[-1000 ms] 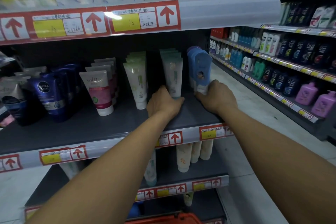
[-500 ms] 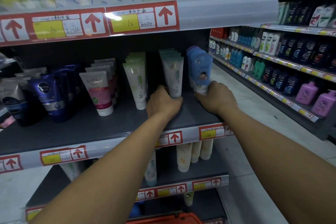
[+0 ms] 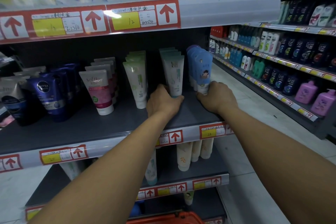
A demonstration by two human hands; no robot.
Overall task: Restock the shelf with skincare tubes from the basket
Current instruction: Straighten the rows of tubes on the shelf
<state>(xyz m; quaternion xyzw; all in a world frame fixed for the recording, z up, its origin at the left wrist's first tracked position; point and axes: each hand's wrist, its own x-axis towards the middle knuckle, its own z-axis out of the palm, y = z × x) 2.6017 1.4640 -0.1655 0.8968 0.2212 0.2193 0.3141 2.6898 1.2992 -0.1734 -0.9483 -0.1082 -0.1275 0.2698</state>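
Here, in the head view, both hands work at the right end of the middle shelf (image 3: pixel 101 129). The left hand (image 3: pixel 162 102) has its fingers and thumb curled round the foot of the white-and-teal tube (image 3: pixel 173 76), which stands cap-down at the front of its row. The right hand (image 3: pixel 217 97) is closed round the base of the blue tube (image 3: pixel 202 72), the front one in the row at the far right of the shelf, also upright on its cap. Both tubes seem to touch the shelf, so I judge them to be at the point of being set and squared up. At the bottom edge, near the person, the red rim of the basket (image 3: pixel 167 219) shows; what it holds is out of sight.

The risk lies in the letting go. These tubes stand tall on narrow caps, packed close behind one another; a hand drawn back crooked, or a knuckle catching a neighbour, could tip the front tube and topple the row behind it. The blue row stands near the shelf's open right end, so a fall there might go onto the floor.
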